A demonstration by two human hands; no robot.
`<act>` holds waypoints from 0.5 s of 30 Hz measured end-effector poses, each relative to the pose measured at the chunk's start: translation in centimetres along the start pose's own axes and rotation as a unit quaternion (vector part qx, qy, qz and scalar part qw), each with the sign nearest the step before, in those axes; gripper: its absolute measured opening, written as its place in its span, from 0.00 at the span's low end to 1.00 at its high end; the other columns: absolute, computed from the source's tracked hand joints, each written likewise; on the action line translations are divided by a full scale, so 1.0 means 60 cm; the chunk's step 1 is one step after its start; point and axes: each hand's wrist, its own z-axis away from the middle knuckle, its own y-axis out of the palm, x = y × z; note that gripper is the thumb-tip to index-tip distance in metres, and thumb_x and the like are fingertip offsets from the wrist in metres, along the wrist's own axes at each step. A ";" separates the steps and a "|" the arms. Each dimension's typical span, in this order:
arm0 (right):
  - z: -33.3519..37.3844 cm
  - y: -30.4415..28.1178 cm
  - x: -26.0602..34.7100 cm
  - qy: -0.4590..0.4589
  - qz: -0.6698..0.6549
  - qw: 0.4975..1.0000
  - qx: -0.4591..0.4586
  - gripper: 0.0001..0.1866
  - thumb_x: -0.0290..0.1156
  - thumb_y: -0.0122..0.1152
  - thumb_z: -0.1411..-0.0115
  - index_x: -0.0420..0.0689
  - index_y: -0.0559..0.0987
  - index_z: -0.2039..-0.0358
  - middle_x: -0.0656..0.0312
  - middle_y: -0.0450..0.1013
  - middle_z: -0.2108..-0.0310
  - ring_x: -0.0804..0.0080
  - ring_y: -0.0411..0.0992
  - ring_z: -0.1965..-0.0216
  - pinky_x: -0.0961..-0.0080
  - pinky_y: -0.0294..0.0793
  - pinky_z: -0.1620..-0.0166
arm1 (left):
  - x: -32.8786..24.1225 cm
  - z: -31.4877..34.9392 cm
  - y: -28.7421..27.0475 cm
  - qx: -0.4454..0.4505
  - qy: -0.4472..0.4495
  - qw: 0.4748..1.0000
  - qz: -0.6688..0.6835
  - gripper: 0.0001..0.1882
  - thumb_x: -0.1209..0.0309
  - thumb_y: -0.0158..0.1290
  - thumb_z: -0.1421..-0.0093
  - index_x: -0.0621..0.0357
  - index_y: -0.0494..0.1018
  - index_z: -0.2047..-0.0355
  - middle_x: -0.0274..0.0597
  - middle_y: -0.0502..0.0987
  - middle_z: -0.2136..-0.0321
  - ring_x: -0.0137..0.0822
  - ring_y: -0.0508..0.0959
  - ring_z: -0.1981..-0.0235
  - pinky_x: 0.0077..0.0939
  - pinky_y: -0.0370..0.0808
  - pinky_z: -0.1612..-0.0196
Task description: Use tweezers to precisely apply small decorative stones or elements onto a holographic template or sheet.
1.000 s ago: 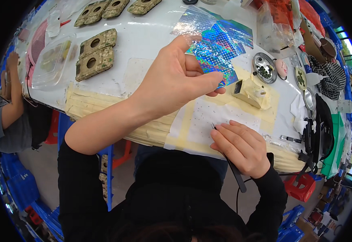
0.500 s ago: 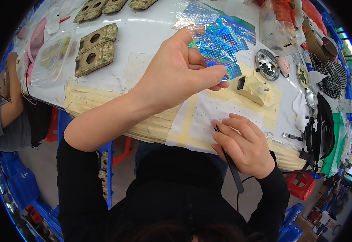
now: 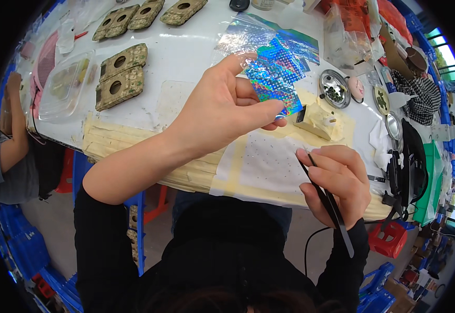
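Observation:
My left hand (image 3: pixel 227 101) is raised over the table edge, its fingers curled and the thumb pressed toward them. It pinches a shiny blue-green holographic sheet (image 3: pixel 276 73) that stands out beyond the fingertips. My right hand (image 3: pixel 342 177) grips black tweezers (image 3: pixel 327 201), their tips up and to the left, handle end pointing down toward me. Under and between both hands lies a white sheet (image 3: pixel 256 161) with many tiny dark specks, edged with yellowish tape. Just beyond the right hand stands a tape-covered block (image 3: pixel 319 122) with a small peg on it.
Camouflage-patterned pouches or cases with round holes (image 3: pixel 120 78) lie at the left, others farther back. A clear plastic box (image 3: pixel 66 86) sits near them. Metal dishes with small dark green pieces (image 3: pixel 334 88) stand at the right. Another person's arm (image 3: pixel 13 115) is at far left.
My right hand has moved right and slightly up with the tweezers, away from the speckled sheet. My left hand and the holographic sheet sit slightly lower and farther left in view; the view itself shifted slightly.

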 end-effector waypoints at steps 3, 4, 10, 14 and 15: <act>-0.018 -0.001 -0.006 0.004 -0.006 1.000 0.005 0.18 0.23 0.68 0.52 0.37 0.72 0.61 0.46 0.76 0.64 0.56 0.74 0.59 0.69 0.78 0.60 | 0.004 -0.001 0.000 0.000 0.007 1.000 0.005 0.30 0.79 0.54 0.43 0.65 0.54 0.42 0.49 0.78 0.60 0.35 0.81 0.63 0.27 0.81 0.63; -0.021 0.000 -0.010 0.008 -0.012 1.000 0.006 0.18 0.22 0.67 0.51 0.36 0.72 0.60 0.44 0.75 0.62 0.54 0.74 0.57 0.68 0.79 0.59 | 0.004 -0.002 0.000 0.005 0.000 1.000 0.011 0.30 0.79 0.54 0.42 0.65 0.54 0.42 0.49 0.78 0.60 0.35 0.81 0.63 0.27 0.81 0.63; -0.027 0.017 -0.025 0.025 -0.025 0.999 -0.008 0.17 0.22 0.68 0.52 0.37 0.73 0.61 0.42 0.75 0.61 0.51 0.75 0.54 0.67 0.78 0.56 | -0.005 0.003 0.001 0.021 -0.022 0.999 0.022 0.31 0.80 0.53 0.42 0.64 0.52 0.41 0.49 0.78 0.60 0.35 0.80 0.62 0.26 0.80 0.62; -0.027 0.025 -0.025 0.027 -0.002 0.999 -0.030 0.19 0.23 0.72 0.57 0.39 0.75 0.64 0.53 0.78 0.67 0.55 0.76 0.57 0.68 0.78 0.58 | 0.006 0.006 0.002 0.011 -0.019 1.000 0.016 0.30 0.81 0.52 0.42 0.63 0.52 0.41 0.49 0.78 0.60 0.34 0.80 0.62 0.26 0.80 0.62; -0.027 0.027 -0.026 0.028 -0.002 0.999 -0.031 0.19 0.23 0.72 0.57 0.39 0.75 0.64 0.53 0.78 0.67 0.55 0.76 0.57 0.68 0.78 0.58 | 0.006 0.007 0.002 0.002 -0.024 1.000 0.011 0.30 0.81 0.52 0.42 0.63 0.52 0.41 0.49 0.78 0.60 0.34 0.80 0.62 0.26 0.80 0.62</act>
